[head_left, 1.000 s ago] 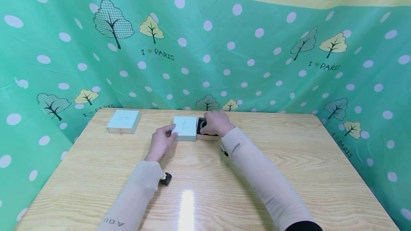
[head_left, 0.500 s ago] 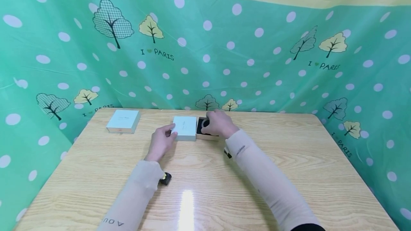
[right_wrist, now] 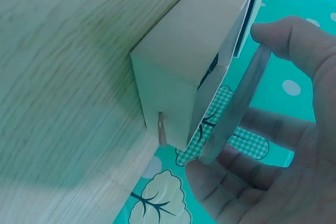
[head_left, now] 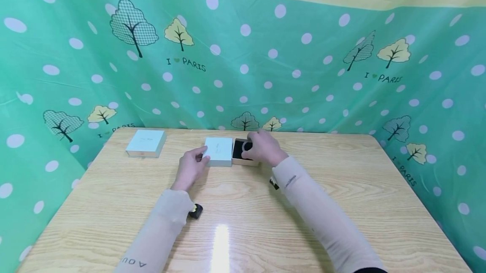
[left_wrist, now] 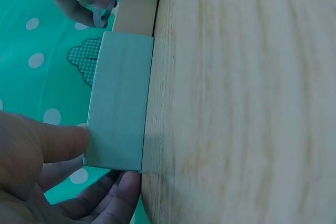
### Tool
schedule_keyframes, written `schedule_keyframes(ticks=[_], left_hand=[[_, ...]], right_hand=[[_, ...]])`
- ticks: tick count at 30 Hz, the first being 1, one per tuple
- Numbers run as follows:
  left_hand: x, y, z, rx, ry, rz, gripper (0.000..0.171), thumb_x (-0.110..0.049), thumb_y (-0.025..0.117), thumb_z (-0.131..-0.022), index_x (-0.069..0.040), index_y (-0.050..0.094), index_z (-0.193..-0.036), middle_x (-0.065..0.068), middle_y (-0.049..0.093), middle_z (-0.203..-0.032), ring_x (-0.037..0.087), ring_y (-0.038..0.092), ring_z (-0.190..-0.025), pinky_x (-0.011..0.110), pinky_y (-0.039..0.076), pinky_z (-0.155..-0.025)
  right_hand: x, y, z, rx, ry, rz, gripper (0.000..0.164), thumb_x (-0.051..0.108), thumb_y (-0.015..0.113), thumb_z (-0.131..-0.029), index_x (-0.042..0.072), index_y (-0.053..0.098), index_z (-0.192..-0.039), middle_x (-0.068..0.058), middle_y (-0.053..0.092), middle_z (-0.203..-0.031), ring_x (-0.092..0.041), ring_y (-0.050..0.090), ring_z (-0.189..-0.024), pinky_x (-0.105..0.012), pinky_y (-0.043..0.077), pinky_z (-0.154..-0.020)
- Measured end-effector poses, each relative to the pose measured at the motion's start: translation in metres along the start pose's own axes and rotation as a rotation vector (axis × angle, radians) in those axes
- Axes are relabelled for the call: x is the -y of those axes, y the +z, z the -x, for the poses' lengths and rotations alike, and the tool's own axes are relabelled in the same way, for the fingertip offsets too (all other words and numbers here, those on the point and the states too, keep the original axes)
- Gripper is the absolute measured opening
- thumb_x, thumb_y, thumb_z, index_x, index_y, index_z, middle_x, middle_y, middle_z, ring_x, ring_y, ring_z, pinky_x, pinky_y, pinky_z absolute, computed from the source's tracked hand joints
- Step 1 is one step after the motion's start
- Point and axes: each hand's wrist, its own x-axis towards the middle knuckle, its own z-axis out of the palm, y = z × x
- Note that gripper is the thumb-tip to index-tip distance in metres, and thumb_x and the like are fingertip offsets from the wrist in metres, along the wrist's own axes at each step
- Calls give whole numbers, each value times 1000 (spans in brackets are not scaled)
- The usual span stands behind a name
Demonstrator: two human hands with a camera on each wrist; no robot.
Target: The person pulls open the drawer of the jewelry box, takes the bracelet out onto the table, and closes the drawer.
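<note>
A pale blue drawer-style gift box (head_left: pixel 218 151) lies near the table's far edge. Its beige drawer (right_wrist: pixel 184 40), lined in black, sticks out to the right. My left hand (head_left: pixel 190 169) holds the box at its left end; thumb and fingers touch that end in the left wrist view. Between thumb and fingers, my right hand (head_left: pixel 263 148) pinches a pale bangle (right_wrist: pixel 236 106) just above the drawer. The bangle appears edge-on and apart from the drawer in the right wrist view. A small ribbon tab (right_wrist: pixel 161 129) shows on the drawer's end.
A second pale blue box (head_left: pixel 146 143), closed, sits at the table's far left corner. The wooden table (head_left: pixel 341 180) ends at a green polka-dot curtain (head_left: pixel 303 62). Each wrist carries a small black device.
My right hand has shifted slightly to the right with the bangle, uncovering more of the drawer's black inside. My left hand and both boxes have kept their places.
</note>
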Motion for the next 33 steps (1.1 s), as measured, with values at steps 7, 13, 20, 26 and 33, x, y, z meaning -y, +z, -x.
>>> schedule_keyframes(ticks=[7, 13, 20, 26, 33], left_hand=[[0, 1, 0, -2, -3, 1, 45, -18, 55, -98, -7, 47, -141, 20, 56, -127, 31, 54, -116, 43, 47, -95], [-1, 1, 0, -1, -8, 4, 45, -18, 55, -98, -7, 47, -141, 20, 56, -127, 30, 54, -116, 43, 47, -94], [-1, 0, 1, 1, -5, 7, 45, -19, 55, -98, -7, 47, -141, 20, 56, -128, 31, 53, -116, 43, 47, -95], [-1, 0, 1, 6, -4, 9, 45, -19, 55, -98, -7, 47, -141, 20, 55, -129, 31, 53, -117, 44, 46, -95], [-1, 0, 1, 1, -5, 14, 45, -18, 55, -98, -7, 48, -141, 20, 55, -129, 31, 53, -117, 44, 46, -95]], right_hand=[[-10, -1, 3, -14, 9, 4, 65, 42, 73, -73, 10, 58, -128, -8, 53, -122, -23, 52, -102, -40, 50, -85], [-19, -3, 7, -8, 11, 10, 64, 42, 74, -74, 11, 57, -128, -7, 53, -124, -24, 50, -107, -40, 48, -88], [-28, -5, 12, 1, 34, -20, 63, 40, 75, -74, 11, 57, -128, -8, 52, -122, -24, 50, -104, -40, 49, -86], [-36, -5, 15, 3, 37, -22, 59, 38, 74, -74, 12, 58, -125, -8, 51, -117, -24, 49, -100, -40, 48, -83], [-45, -6, 18, 2, 34, -48, 59, 36, 75, -75, 11, 57, -125, -9, 52, -120, -26, 48, -105, -43, 48, -86]])
